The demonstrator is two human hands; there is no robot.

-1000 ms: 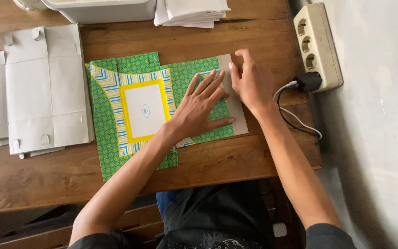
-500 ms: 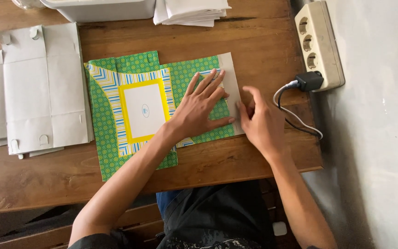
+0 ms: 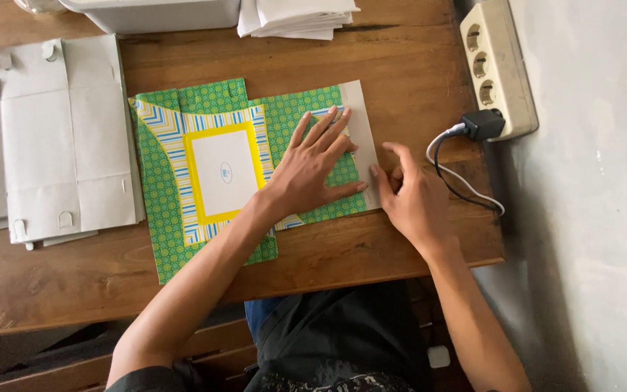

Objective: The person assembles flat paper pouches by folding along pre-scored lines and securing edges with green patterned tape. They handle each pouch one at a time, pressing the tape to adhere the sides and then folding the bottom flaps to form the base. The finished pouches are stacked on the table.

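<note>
Right hand (image 3: 413, 197) has slid down the flap's edge since a second ago, from the upper corner toward the lower one. Green patterned paper sheet (image 3: 212, 170) lies flat mid-table, long axis 9-to-3. Its plain grey flap (image 3: 363, 123) sits at 9 o'clock from the right hand, fingertips touching the fold, fingers curled, gripping nothing. Left hand (image 3: 312, 163) is spread open, palm down, pinning the sheet just beside the flap.
</note>
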